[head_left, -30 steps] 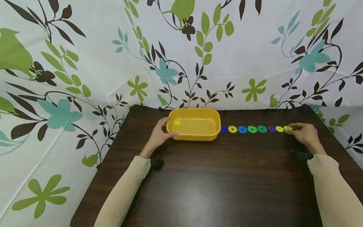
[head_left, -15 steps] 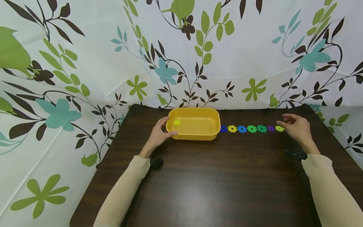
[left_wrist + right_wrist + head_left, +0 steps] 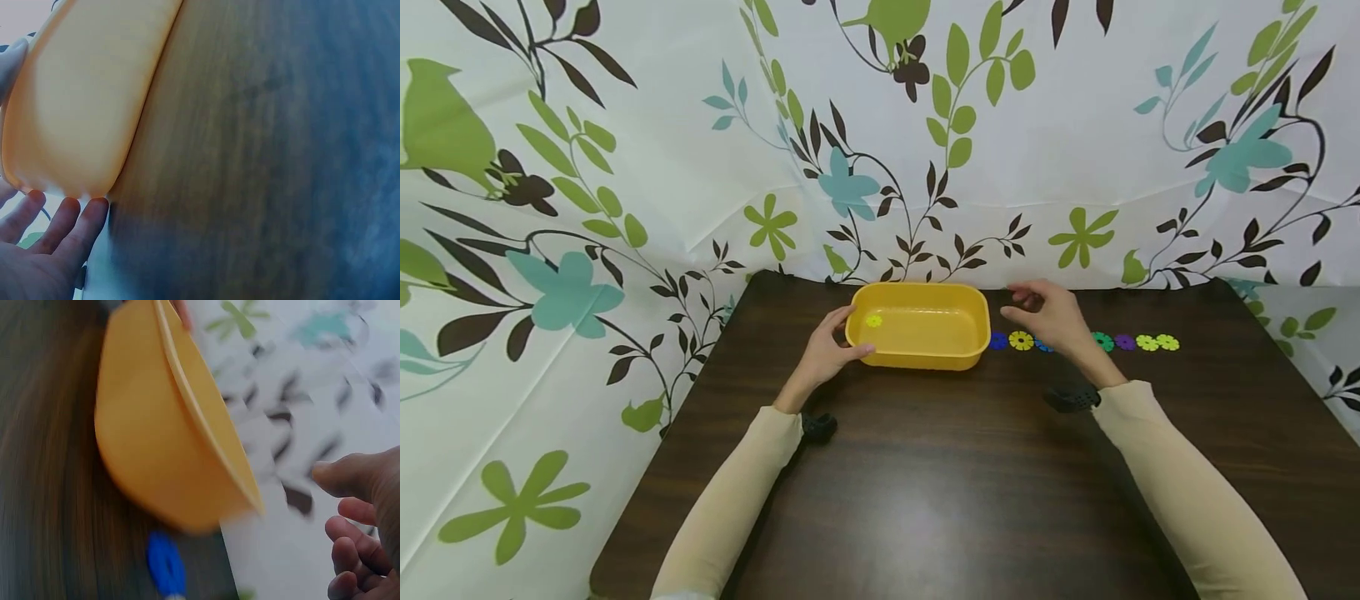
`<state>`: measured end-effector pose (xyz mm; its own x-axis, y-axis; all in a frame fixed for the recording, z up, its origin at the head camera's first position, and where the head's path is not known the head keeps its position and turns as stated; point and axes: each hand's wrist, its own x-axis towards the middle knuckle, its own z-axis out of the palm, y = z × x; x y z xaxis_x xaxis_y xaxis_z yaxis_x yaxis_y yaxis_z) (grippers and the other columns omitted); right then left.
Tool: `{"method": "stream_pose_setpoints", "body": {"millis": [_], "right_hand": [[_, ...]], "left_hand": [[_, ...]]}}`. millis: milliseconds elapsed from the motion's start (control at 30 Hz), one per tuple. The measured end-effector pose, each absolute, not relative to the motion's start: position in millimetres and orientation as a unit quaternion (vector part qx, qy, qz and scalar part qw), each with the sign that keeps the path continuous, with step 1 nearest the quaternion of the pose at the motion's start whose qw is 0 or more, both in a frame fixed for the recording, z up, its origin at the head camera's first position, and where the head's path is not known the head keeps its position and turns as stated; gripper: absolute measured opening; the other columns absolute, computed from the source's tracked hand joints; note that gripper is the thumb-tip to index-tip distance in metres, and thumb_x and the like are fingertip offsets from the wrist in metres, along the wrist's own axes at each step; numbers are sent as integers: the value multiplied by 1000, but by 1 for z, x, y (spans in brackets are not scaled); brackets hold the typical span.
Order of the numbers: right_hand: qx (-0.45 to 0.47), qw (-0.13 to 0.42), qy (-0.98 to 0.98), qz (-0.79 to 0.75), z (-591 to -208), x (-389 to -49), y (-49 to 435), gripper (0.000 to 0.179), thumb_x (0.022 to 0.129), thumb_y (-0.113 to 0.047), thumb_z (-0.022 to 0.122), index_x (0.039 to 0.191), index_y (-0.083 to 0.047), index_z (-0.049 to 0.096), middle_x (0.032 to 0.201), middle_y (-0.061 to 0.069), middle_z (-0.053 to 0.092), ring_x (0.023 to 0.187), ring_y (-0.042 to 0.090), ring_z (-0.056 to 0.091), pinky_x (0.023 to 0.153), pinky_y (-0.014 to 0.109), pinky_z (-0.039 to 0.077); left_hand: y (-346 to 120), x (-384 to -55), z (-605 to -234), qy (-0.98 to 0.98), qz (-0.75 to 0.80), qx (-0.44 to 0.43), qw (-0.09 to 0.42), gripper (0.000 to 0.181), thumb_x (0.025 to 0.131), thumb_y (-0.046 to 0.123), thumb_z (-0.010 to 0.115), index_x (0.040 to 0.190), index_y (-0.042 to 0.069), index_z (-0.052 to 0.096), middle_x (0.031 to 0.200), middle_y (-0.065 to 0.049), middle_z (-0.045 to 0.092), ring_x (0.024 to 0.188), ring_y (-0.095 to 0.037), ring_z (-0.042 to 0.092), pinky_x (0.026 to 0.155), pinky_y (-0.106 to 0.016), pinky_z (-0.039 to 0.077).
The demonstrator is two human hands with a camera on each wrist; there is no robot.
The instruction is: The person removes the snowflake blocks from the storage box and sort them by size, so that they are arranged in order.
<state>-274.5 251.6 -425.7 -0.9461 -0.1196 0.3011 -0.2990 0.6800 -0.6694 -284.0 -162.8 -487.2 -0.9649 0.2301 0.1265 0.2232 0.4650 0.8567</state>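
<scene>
A yellow plastic basin (image 3: 917,361) stands toward the back of the table, with one small yellow-green flower disc (image 3: 874,321) inside at its left end. My left hand (image 3: 826,354) grips that end; in the left wrist view its fingertips (image 3: 94,209) meet the basin wall. My right hand (image 3: 1051,317) is above the row of discs, just right of the basin, thumb and fingers apart and holding nothing. It covers part of the row. Showing are a dark blue disc (image 3: 998,341), a yellow disc (image 3: 1021,340), a purple disc (image 3: 1124,342) and yellow-green discs (image 3: 1167,342) at the right end.
The dark brown table (image 3: 910,467) extends in front of the basin and the row. A white curtain (image 3: 880,242) with printed leaves and birds hangs right behind the table's back edge and along its left side.
My right hand has let go of the yellow-green disc at the row's right end, lifted, and swept left toward the basin. The left hand stays on the basin. The head view has shifted slightly.
</scene>
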Motion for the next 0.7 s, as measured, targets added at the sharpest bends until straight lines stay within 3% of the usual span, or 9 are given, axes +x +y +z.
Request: {"method": "stream_pose_setpoints", "body": {"millis": [333, 700], "right_hand": [[216, 48, -899, 377, -429, -299, 151, 48, 98, -20, 81, 138, 4, 71, 126, 25, 75, 111, 39, 66, 96, 52, 54], [236, -64, -922, 301, -434, -331, 71, 55, 98, -26, 82, 143, 2, 68, 131, 21, 75, 119, 36, 68, 106, 50, 56]], "left_hand": [[-163, -283, -488, 858, 497, 129, 4, 94, 91, 34, 90, 169, 14, 41, 175, -10, 38, 136, -33, 54, 102, -41, 59], [-161, -286, -488, 860, 495, 124, -1, 90, 92, 31, 89, 168, 14, 44, 173, -11, 41, 138, -33, 54, 104, -43, 60]]}}
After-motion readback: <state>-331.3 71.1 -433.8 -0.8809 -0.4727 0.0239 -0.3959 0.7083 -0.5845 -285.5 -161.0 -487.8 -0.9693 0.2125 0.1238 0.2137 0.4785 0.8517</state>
